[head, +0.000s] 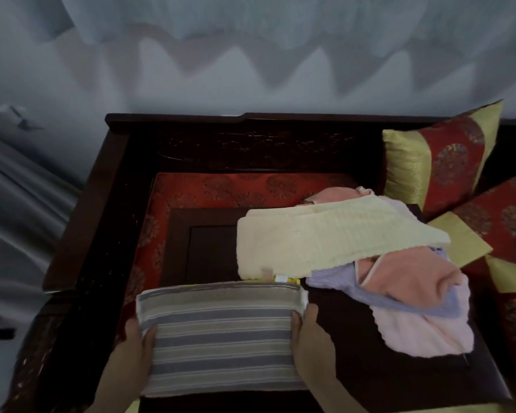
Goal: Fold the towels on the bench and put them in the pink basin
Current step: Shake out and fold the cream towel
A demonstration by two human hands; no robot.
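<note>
A grey-and-blue striped towel lies folded into a wide rectangle at the near edge of the dark wooden bench table. My left hand grips its left edge and my right hand grips its right edge, thumbs on top. Behind it to the right lies a pile of unfolded towels: a pale yellow one on top, a salmon pink one, a lilac one and a light pink one. No pink basin is in view.
The low dark table stands on a carved wooden bench with a red patterned seat cushion. Red-and-gold pillows lean at the right. A pale curtain hangs behind the bench.
</note>
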